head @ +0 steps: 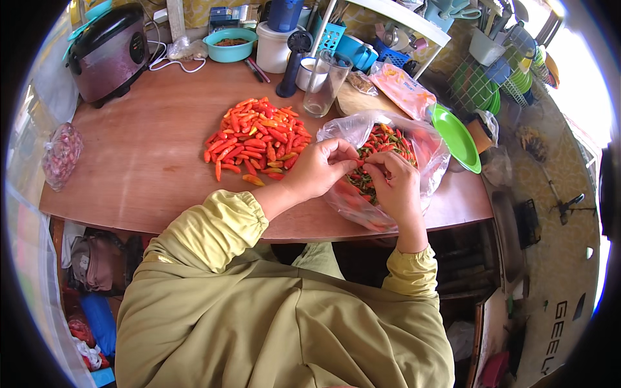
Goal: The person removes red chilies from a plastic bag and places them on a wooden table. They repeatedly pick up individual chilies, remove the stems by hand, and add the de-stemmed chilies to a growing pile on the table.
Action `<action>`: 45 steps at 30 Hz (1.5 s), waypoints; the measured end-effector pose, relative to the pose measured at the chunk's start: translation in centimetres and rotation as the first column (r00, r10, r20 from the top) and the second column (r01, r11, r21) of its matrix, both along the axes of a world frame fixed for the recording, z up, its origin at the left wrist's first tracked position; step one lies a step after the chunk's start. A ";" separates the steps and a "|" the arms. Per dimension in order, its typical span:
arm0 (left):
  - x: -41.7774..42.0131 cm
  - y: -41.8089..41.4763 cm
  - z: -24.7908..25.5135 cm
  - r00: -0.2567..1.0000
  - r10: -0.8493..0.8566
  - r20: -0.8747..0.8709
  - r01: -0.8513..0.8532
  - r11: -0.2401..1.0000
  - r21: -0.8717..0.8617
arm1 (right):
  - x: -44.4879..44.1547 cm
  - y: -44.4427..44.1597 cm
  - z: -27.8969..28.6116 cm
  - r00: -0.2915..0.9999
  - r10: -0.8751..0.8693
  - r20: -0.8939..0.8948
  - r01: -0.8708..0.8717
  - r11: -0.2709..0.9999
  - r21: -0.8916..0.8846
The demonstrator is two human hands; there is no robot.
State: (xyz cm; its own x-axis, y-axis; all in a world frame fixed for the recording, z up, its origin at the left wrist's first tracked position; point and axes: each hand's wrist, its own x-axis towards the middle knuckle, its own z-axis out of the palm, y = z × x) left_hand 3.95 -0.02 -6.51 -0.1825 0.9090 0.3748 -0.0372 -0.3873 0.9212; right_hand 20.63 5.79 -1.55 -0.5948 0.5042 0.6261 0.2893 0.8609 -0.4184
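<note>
Between the fingertips of my left hand (320,167) is a small red chili pepper (360,163). My right hand (395,184) pinches at the other end of it, though its fingertips partly hide what they grip. Both hands are over an open clear plastic bag (429,160) of chilies, where green stems show among the red pods (388,140). Left of the bag, a heap of red and orange chilies (259,136) lies on the brown wooden table (145,160). The pods in this heap appear to have no stems. A few loose ones lie at its near edge, close to my left wrist.
A drinking glass (326,85) and a dark handheld fan (291,63) stand behind the heap. Right of the bag leans a green plate (456,138). A rice cooker (109,51) occupies the back left corner, with a bag of shallots (63,155) at the left edge.
</note>
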 end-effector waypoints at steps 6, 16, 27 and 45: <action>-0.3 -0.9 1.1 0.973 0.063 -0.222 -0.062 0.998 0.011 | -0.6 -0.6 0.2 0.998 -0.058 0.040 0.063 0.988 -0.141; 0.2 -1.0 0.8 0.902 0.328 -0.282 -0.282 0.940 0.190 | -2.2 -0.9 -0.4 0.991 -0.122 0.063 0.115 0.988 0.103; -1.3 -1.2 2.8 0.892 0.013 0.452 0.100 0.969 -0.226 | -2.0 1.0 0.5 0.880 -0.119 0.459 0.094 0.993 0.077; -2.2 -1.2 2.0 0.866 0.072 0.495 0.252 0.793 -0.555 | -5.2 1.7 -2.1 0.903 -0.109 0.416 0.055 0.989 0.141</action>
